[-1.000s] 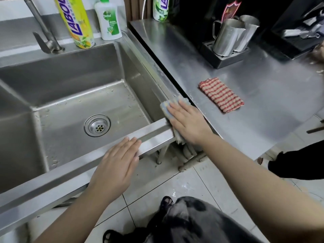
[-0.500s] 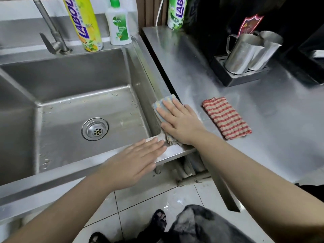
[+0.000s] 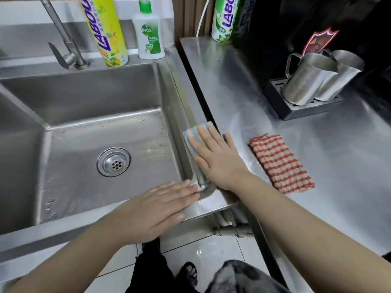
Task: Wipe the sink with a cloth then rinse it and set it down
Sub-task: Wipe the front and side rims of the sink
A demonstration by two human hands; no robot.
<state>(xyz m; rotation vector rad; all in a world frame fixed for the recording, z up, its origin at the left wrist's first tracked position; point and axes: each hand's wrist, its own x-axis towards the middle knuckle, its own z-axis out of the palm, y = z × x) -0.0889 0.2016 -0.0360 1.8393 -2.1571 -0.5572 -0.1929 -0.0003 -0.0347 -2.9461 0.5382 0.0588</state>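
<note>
A steel sink (image 3: 88,98) with a round drain (image 3: 113,162) fills the left of the view. On its right rim lies a pale blue and yellow striped cloth (image 3: 193,135). My right hand (image 3: 215,159) presses flat on that cloth with straight fingers, covering most of it. My left hand (image 3: 156,208) rests flat on the sink's front rim, fingertips close to the cloth's near end. The tap (image 3: 63,43) stands at the back left; no water runs.
A red checked cloth (image 3: 281,163) lies on the steel counter (image 3: 338,166) to the right. Two steel jugs (image 3: 317,77) stand on a dark drip tray at the back right. Soap bottles (image 3: 150,37) line the sink's back edge. Tiled floor lies below.
My right hand has slid the cloth away from the front corner, further back along the sink's right rim. My left hand has shifted right along the front rim towards that corner.
</note>
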